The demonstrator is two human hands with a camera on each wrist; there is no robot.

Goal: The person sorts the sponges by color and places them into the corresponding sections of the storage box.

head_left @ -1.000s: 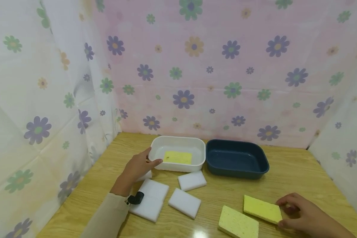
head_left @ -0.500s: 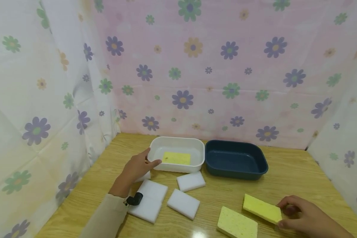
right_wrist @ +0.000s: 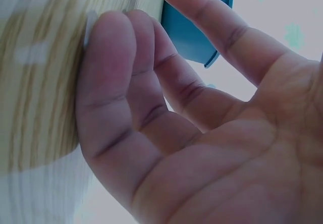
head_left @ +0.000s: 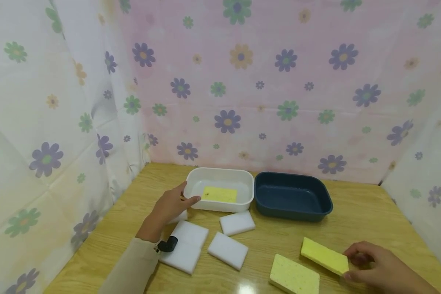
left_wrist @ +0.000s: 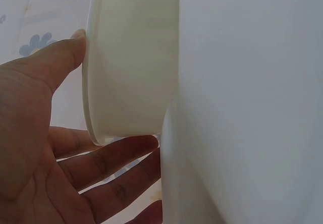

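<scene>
One-ended hold on the right, corner grip on the left

The white rounded-rectangular plastic tub (head_left: 220,206), near the back edge of the yellow-brown wood-grain table (head_left: 272,241), has its left front corner between the spread thumb and fingers of the left hand (head_left: 170,208). A sideways push there could shove it into the navy-blue rounded-rectangular plastic tub (head_left: 290,213), as the two stand touching or almost so. The beige cloth sleeve (head_left: 128,269) passes close to the white rectangular foam pads (head_left: 191,243), which a low sweep of that arm could drag.

Toward the table's right edge, the bright yellow rectangular sponge (head_left: 324,255) is tilted in the right hand (head_left: 374,266), fingers clamped on its right end only. With the other end unsupported by the hand, it could twist or slip if the pinch is weak; carried low, it could knock the paler yellow rectangular sponge (head_left: 295,275) just beside it. Whether its underside is wholly off the table, I cannot tell.

Around this, a pink flower-printed cloth (head_left: 264,98) hangs behind the table's back edge, with whiter flowered cloth (head_left: 18,122) at both sides. The table shows a bright round glare (head_left: 247,289) low in view; its near edge is out of sight
</scene>
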